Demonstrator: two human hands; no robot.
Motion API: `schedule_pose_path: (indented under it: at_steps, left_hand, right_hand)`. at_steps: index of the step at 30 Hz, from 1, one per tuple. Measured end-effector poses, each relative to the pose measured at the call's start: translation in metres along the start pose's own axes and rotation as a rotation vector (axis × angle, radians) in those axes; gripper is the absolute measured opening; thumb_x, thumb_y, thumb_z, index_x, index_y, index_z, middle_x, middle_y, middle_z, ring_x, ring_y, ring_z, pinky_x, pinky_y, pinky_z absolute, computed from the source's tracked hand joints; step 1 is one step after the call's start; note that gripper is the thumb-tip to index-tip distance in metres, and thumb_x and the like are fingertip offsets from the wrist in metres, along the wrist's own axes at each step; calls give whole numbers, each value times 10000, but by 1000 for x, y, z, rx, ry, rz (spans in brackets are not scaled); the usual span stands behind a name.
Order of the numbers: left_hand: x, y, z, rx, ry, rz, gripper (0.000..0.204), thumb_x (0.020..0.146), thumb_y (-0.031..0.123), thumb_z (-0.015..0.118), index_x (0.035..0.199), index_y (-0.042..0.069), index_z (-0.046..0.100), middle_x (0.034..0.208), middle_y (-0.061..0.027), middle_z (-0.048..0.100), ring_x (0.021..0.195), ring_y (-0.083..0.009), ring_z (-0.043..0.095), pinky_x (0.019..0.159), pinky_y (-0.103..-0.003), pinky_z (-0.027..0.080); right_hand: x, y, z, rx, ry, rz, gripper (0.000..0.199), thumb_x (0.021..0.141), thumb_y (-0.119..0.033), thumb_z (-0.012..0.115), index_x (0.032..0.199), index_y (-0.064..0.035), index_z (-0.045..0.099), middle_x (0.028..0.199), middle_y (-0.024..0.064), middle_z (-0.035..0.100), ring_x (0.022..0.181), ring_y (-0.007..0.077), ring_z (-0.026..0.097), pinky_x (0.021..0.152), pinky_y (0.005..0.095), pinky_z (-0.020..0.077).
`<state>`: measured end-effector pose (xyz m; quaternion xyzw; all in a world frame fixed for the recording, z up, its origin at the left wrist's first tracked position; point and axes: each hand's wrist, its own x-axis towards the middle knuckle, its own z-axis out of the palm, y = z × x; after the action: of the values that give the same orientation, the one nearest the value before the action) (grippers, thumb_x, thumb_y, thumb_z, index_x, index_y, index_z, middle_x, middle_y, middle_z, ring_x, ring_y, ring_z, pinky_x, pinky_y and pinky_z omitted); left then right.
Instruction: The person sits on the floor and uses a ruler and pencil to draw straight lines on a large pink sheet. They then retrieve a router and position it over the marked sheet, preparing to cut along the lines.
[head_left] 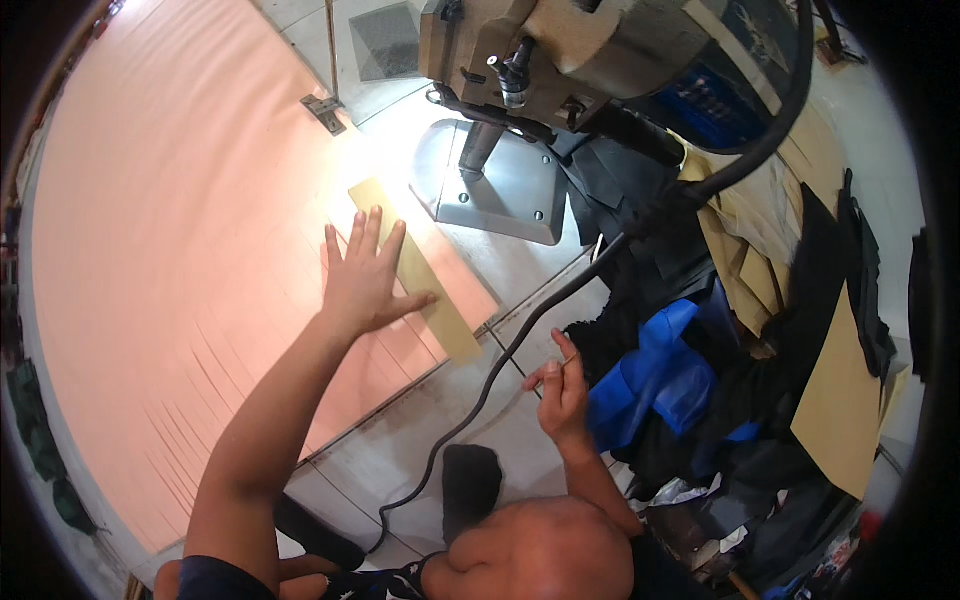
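My left hand point(362, 280) lies with its fingers spread on a long yellowish strip point(452, 328), pressing it near the edge of the stacked peach-coloured fabric point(170, 230). The strip's near end sticks out past the fabric's edge. Raised over the floor to the right, my right hand point(563, 405) has its fingers bent around a thin object, too small to name. A cloth-cutting machine point(480, 80) stands beyond both hands, its metal base plate point(500, 200) close to the strip. Several slits run through the fabric at its near left.
A thick black cable point(520, 340) loops from the machine across the tiled floor point(350, 480) between my hands. Dark cloth scraps, blue material point(655, 385) and tan sheets point(845, 400) pile up at the right. A metal clamp point(323, 114) sits at the fabric's far edge.
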<state>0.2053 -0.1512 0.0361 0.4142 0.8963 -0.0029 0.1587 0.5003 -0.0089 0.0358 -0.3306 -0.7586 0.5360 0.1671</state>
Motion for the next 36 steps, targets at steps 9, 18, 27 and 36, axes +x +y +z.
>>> schedule_pose_path:
  at_steps: [9, 18, 27, 36]
  left_hand:
    - [-40, 14, 19, -424, 428, 184, 605, 855, 328, 767, 1365, 45, 606, 1358, -226, 589, 1267, -410, 549, 1089, -560, 391]
    - [-127, -49, 29, -526, 422, 121, 249, 872, 234, 753, 1065, 78, 732, 976, -129, 678, 948, -330, 651, 840, -452, 511]
    - [-241, -308, -132, 94, 97, -329, 330, 921, 302, 714, 1178, 97, 702, 1167, -119, 701, 1101, -330, 664, 951, -457, 525]
    - [-464, -296, 52, -241, 179, -496, 651, 843, 396, 808, 1368, 77, 592, 1330, -210, 607, 1246, -395, 580, 1054, -523, 449]
  right_hand:
    - [-24, -59, 21, 33, -152, -128, 143, 981, -54, 626, 1106, -21, 685, 713, 29, 621, 642, 108, 596, 610, 287, 496]
    - [8, -96, 65, -436, -318, -235, 306, 924, -193, 740, 1145, -6, 641, 1085, 197, 674, 887, 367, 693, 754, 438, 570]
    - [25, -92, 81, -865, -374, -108, 610, 845, -336, 817, 1301, -58, 523, 1192, 228, 655, 1075, 448, 662, 893, 525, 544]
    - [26, -93, 87, -1149, -458, 61, 581, 914, -455, 738, 1217, -56, 443, 1008, 276, 723, 1006, 482, 691, 853, 569, 538]
